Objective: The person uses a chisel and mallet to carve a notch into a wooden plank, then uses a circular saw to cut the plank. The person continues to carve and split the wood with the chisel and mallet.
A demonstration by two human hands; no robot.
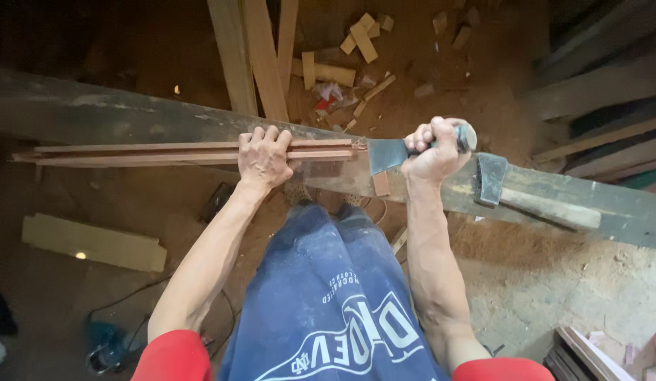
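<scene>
the left hand (pixel 263 156) clamps down on the wooden strip (pixel 165 152), pinning it to the beam (pixel 130 116), so the right hand (pixel 434 152), fisted round the chisel (pixel 391 154), can cut its end.

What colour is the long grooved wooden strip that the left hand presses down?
The wooden strip is reddish-brown, seen best in the head view, under the left hand.

A dark wooden beam (pixel 130 116) carries reddish strips (pixel 165 152) and a hatchet (pixel 515 190).
</scene>
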